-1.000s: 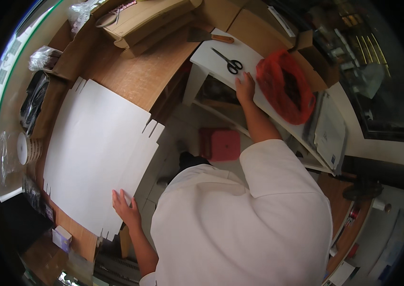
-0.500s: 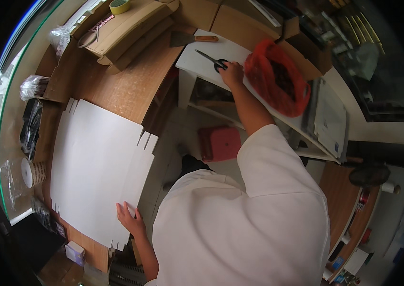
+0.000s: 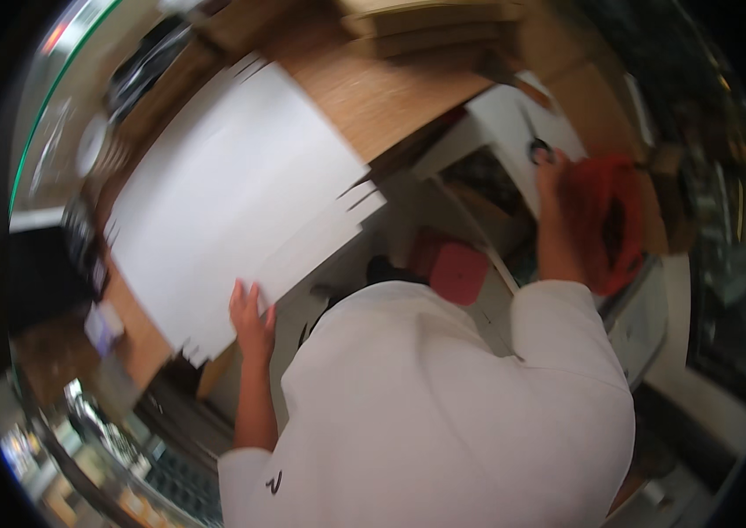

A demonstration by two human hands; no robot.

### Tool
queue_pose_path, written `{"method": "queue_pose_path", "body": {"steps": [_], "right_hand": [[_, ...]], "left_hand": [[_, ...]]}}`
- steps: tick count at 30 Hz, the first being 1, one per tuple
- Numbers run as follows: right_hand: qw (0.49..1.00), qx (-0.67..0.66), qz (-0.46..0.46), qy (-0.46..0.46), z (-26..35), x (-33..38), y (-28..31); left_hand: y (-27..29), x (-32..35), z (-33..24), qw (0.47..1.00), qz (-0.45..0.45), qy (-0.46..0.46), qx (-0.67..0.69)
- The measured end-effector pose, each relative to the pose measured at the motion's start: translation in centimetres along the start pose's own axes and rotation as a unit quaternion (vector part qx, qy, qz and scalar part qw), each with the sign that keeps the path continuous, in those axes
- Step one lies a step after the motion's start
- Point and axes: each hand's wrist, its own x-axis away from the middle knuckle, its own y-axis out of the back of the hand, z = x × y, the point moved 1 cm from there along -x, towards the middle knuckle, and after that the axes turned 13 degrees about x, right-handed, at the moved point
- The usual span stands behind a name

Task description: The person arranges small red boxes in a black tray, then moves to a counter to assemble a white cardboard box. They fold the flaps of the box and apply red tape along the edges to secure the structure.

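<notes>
A large white flat cardboard sheet [image 3: 232, 194], with slits cut into its edges, lies on the wooden tabletop to my left. My left hand [image 3: 252, 319] is at its near edge, fingers apart and stretched onto the white surface, grasping nothing. Out to the right, my right hand [image 3: 551, 169] has its fingers closed at the black handles of a pair of scissors [image 3: 538, 150]. The blades point away from me, over a white table [image 3: 509, 119]; motion smears them. Right beside that hand sits a red plastic bag [image 3: 606, 220], its contents too blurred to name.
Stacked brown cardboard boxes [image 3: 426, 26] stand at the far side of the wooden table [image 3: 391, 97]. A scraper with a wooden handle [image 3: 531, 91] lies on the white table. Below, a red stool [image 3: 459, 273] stands on the floor. A tape roll [image 3: 91, 148] sits at the left.
The whole view has swung round and blurred, so the sheet and tables appear turned. My left hand still rests at the sheet's edge; my right hand remains at the scissors.
</notes>
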Motion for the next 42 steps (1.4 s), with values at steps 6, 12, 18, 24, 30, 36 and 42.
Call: {"method": "queue_pose_path", "body": {"steps": [6,12,18,24,30,36,42], "right_hand": [[0.957,-0.123,0.027,0.261,12.1,9.5,4.3],[0.874,-0.22,0.231,0.367,24.2,24.3,7.5],[0.695,-0.411,0.575,-0.133,24.1,25.1,4.3],[0.698,-0.433,0.554,-0.135,23.9,25.4,3.8],[0.698,-0.438,0.545,-0.153,23.8,25.8,3.6],[0.684,-0.445,0.558,-0.15,23.8,25.8,3.4],[0.681,-0.445,0.563,-0.148,23.2,25.5,2.9]], "left_hand": [[1.6,0.8,-1.4,0.997,-0.029,0.032,-0.068],[1.8,1.2,0.3,0.998,-0.017,0.029,-0.059],[1.7,1.3,0.4,0.998,-0.031,0.035,-0.049],[1.5,1.2,0.5,0.997,-0.041,0.043,-0.047],[1.5,3.7,0.2,0.994,-0.039,0.029,0.094],[-1.6,8.0,3.1,0.676,-0.09,0.448,0.578],[-1.4,7.4,6.2,0.497,-0.268,0.356,0.744]]}}
